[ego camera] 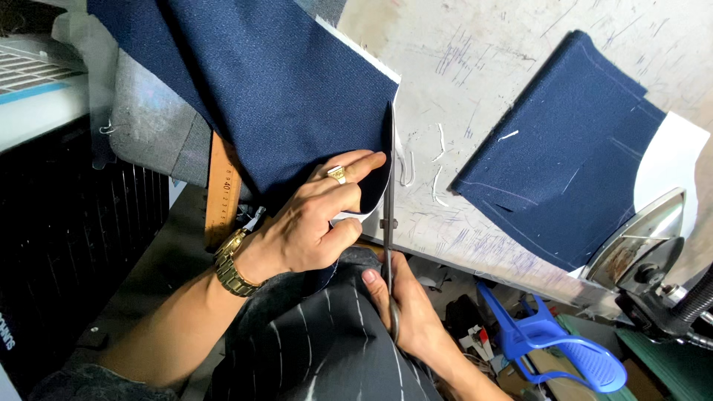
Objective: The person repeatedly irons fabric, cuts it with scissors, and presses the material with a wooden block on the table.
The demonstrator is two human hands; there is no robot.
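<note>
Navy cloth (275, 89) lies across the scuffed desk (475, 67) at 11 o'clock, its edge pinned under the left hand (316, 219), fingers pressed flat. At 6 o'clock the right hand (405, 301) grips scissors (388, 186), blades along the cloth's edge. A second navy piece (564, 156) lies at 2 o'clock.
</note>
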